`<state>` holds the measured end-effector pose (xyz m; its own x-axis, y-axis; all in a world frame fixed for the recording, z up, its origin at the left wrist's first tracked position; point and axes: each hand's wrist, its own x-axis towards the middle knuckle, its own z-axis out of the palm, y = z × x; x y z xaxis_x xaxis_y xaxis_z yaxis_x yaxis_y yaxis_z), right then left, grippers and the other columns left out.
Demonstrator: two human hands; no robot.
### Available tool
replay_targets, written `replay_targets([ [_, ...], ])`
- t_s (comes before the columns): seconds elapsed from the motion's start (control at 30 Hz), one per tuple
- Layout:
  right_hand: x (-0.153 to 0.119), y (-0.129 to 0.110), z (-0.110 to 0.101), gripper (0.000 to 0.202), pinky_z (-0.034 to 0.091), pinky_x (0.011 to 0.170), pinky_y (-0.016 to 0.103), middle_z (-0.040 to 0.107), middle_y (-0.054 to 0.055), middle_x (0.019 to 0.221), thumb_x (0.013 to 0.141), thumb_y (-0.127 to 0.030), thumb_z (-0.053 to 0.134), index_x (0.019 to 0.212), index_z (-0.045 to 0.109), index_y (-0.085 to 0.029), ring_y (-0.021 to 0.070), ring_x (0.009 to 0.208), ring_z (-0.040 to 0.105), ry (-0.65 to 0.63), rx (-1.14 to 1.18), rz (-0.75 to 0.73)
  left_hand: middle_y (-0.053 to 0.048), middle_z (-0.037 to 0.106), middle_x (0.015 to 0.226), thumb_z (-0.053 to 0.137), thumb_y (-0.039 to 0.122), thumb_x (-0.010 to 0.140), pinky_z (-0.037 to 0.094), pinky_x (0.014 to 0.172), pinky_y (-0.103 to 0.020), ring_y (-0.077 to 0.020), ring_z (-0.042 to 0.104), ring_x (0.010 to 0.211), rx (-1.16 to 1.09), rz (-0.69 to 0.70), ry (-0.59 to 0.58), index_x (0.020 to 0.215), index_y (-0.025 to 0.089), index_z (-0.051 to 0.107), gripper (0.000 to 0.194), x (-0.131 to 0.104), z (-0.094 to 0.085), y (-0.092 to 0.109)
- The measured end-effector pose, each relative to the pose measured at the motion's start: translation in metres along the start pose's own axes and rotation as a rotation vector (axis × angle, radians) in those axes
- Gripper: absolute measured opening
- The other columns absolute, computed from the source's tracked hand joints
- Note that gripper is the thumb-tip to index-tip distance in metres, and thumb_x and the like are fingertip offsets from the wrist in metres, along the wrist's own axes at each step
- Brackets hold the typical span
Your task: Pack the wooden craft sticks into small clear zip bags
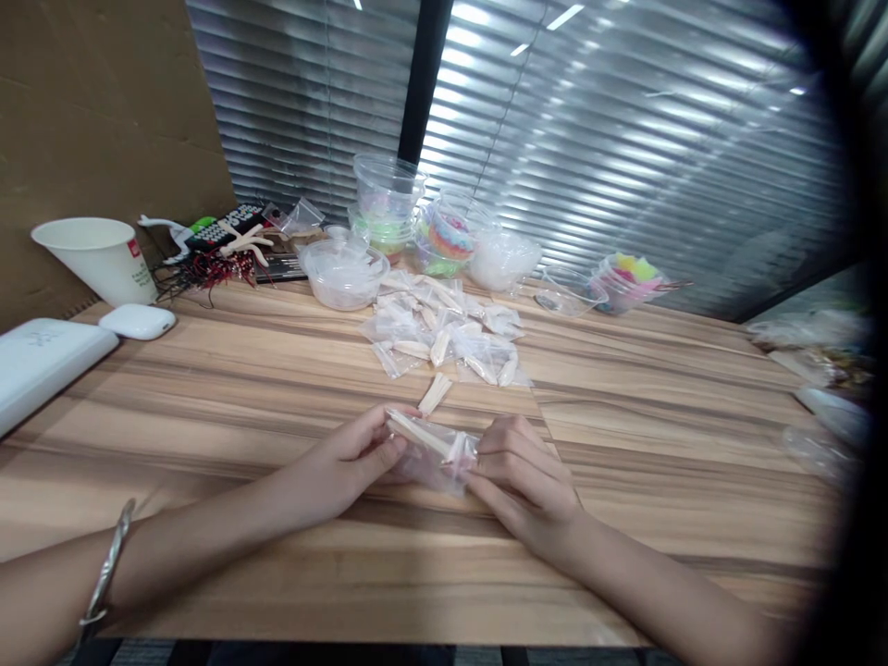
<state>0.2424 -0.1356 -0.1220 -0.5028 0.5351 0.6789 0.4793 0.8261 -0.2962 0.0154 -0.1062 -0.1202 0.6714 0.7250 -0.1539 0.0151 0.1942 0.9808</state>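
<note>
Between my two hands, just above the wooden table, is a clear plastic zip bag with pale wooden sticks inside. My left hand holds its left end, thumb in front and fingers behind. At the other end, my right hand pinches the bag's edge with bent fingers. A small loose bundle of pale sticks lies on the table right behind the bag. Farther back is a heap of similar clear bags with pale pieces in them.
Clear plastic tubs and stacked cups stand along the back. A cup with colourful pieces is at back right. On the left are a paper cup, a white case and a white box. Plastic packaging lies far right.
</note>
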Motion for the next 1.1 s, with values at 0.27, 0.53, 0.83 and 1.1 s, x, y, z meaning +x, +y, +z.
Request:
replay_targets([
  [0.27, 0.002, 0.002, 0.003, 0.016, 0.038, 0.072, 0.030, 0.057, 0.004, 0.079, 0.074, -0.005, 0.065, 0.086, 0.060, -0.014, 0.0120, 0.079, 0.050, -0.054, 0.080, 0.097, -0.010, 0.053, 0.122, 0.051, 0.026, 0.090, 0.044, 0.095, -0.035, -0.0198, 0.055, 0.110, -0.378, -0.096, -0.056, 0.119, 0.016, 0.042, 0.031, 0.000, 0.005, -0.001],
  [0.53, 0.001, 0.009, 0.010, 0.020, 0.044, 0.079, 0.025, 0.050, 0.004, 0.093, 0.081, -0.013, 0.059, 0.096, 0.068, -0.023, 0.0107, 0.092, 0.051, -0.102, 0.265, 0.336, -0.017, 0.054, 0.119, 0.050, 0.016, 0.089, 0.041, 0.099, -0.041, -0.0247, 0.054, 0.111, -0.526, -0.115, 0.058, 0.110, 0.009, 0.045, 0.023, 0.001, 0.002, 0.006],
  [0.83, 0.005, -0.005, 0.011, 0.008, 0.047, 0.076, 0.022, 0.051, 0.005, 0.089, 0.076, -0.017, 0.065, 0.085, 0.066, -0.017, 0.0101, 0.085, 0.053, -0.107, 0.290, 0.341, -0.010, 0.056, 0.112, 0.058, 0.023, 0.085, 0.046, 0.091, -0.037, -0.0174, 0.057, 0.099, -0.430, -0.108, -0.010, 0.111, 0.013, 0.046, 0.030, 0.002, 0.002, 0.000],
  [1.1, 0.008, -0.012, 0.016, 0.010, 0.046, 0.068, 0.021, 0.057, 0.005, 0.084, 0.079, -0.019, 0.061, 0.087, 0.067, -0.015, 0.0103, 0.079, 0.055, -0.165, 0.369, 0.484, -0.009, 0.054, 0.116, 0.055, 0.026, 0.088, 0.042, 0.096, -0.039, -0.0179, 0.054, 0.105, -0.394, -0.094, -0.032, 0.110, 0.016, 0.046, 0.027, 0.002, 0.002, -0.003],
])
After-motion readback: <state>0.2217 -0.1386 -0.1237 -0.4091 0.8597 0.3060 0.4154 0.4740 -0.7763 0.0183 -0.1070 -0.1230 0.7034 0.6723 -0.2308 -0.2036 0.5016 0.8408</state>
